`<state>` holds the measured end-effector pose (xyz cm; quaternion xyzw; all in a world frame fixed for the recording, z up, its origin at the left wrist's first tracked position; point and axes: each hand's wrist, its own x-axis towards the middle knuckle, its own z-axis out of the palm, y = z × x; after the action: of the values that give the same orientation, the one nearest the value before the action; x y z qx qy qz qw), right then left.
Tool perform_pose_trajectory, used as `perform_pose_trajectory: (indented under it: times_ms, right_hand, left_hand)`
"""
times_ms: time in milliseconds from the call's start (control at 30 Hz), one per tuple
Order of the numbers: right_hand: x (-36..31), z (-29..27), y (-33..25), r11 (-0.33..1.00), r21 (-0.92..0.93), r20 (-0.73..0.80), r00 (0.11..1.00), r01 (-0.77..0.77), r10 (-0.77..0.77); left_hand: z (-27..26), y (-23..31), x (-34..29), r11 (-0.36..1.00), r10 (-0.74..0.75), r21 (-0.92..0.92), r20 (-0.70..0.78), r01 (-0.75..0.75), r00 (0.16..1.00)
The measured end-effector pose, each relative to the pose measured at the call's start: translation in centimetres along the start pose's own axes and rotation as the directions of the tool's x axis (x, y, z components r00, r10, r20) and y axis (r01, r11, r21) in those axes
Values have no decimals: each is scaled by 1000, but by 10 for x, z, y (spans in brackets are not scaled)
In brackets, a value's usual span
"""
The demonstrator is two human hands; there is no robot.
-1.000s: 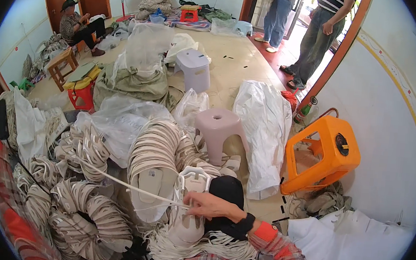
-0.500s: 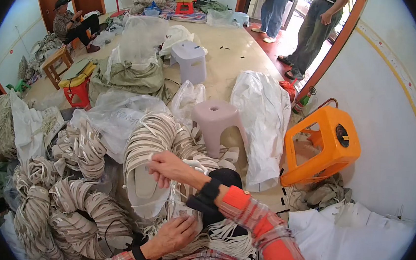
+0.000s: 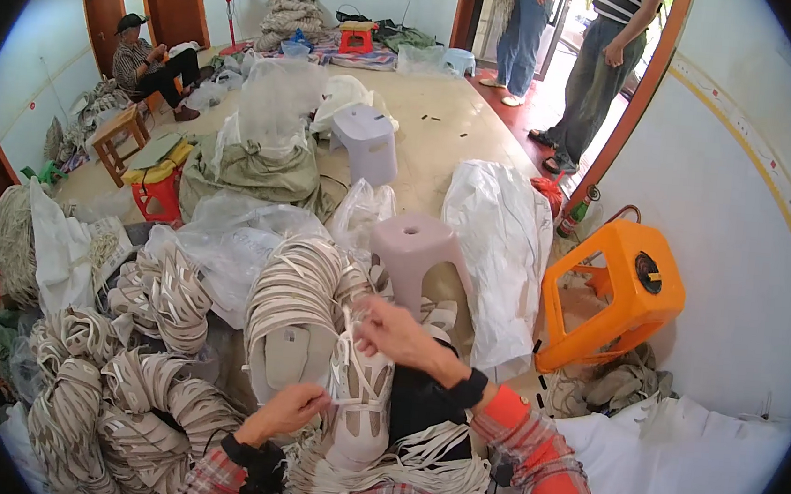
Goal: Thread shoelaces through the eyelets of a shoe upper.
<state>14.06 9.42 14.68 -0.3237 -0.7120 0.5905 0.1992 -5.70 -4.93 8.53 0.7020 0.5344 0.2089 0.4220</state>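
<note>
A beige shoe upper (image 3: 360, 427) lies on my lap, toe toward me, with a white shoelace (image 3: 360, 387) threaded across its front. My left hand (image 3: 290, 411) is closed at the left edge of the upper, thumb and finger pinching the lace. My right hand (image 3: 399, 334) is closed over the far end of the upper, its curled fingers on the lace there; the exact grip is partly hidden. A bunch of loose off-white laces (image 3: 443, 458) spreads over my lap. Just left of the upper stands a curved stack of beige uppers (image 3: 294, 285).
More bundled uppers (image 3: 142, 404) are heaped at left. Ahead stand a pinkish stool (image 3: 419, 249) and a pale lilac stool (image 3: 367, 141). An orange stool (image 3: 660, 289) lies tipped near the right wall, beside a white sack (image 3: 493, 256). Other people are by the doorway and far left.
My right hand has moved right, from over the stack to the far end of the upper. My left hand has left the upper's near end and moved up-left. The upper now shows more fully.
</note>
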Motion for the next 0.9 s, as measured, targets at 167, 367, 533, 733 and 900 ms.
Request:
perform_pose_trajectory:
  times_ms: [167,367,533,733,900]
  right_hand:
    - [6,60,41,989,64,491,858,134,-149]
    - [3,17,0,983,-36,401,903,181,-151]
    - [-7,51,-10,992,45,491,862,119,-126]
    - [-17,82,-21,988,152,573,815,-1,-87]
    - [-37,102,-40,940,298,540,782,167,-310]
  left_hand:
    - [-17,-141,-86,954,-29,-287,199,86,980]
    - [-104,58,-169,899,-425,-274,-354,342,833]
    - [-126,12,-245,710,-635,101,-336,697,696]
    - [-83,74,-142,774,-460,-589,-271,233,845]
    - [-56,106,-102,752,-363,-634,-169,181,916]
